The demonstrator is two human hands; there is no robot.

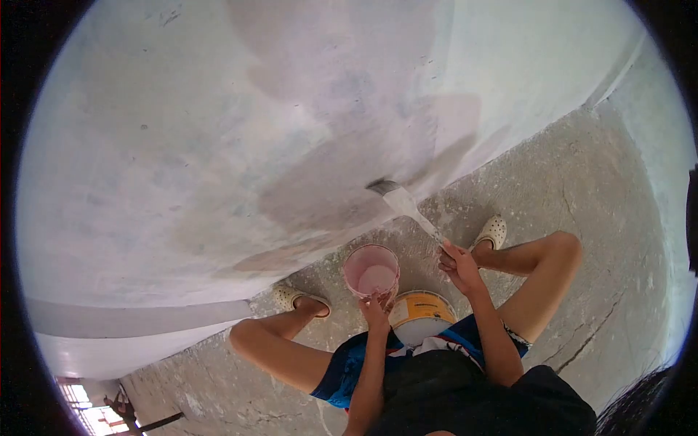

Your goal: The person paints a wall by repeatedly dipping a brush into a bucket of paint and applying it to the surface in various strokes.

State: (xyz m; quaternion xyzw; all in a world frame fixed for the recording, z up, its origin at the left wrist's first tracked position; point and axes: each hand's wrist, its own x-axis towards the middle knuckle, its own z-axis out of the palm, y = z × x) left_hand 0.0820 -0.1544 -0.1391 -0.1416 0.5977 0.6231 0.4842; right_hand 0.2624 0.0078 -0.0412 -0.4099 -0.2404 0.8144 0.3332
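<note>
My right hand (458, 269) is closed around the handle of a wide paintbrush (407, 207). The dark bristles of the brush meet or nearly meet the wall (320, 174), which shows damp, darker patches around that spot. My left hand (376, 312) grips the near rim of a small pink bucket (354, 265), with its thumb over the edge. Pale pink liquid lies in the bottom of the bucket, which is tilted so that I look into it.
Beneath me stands a yellow and white bucket (422, 309), between my legs. My feet, in cream clogs (493, 231), rest on the rough concrete floor (603, 189) close to the wall's base. A crack (589, 336) runs across the floor at right. A bright window (87, 410) shows at lower left.
</note>
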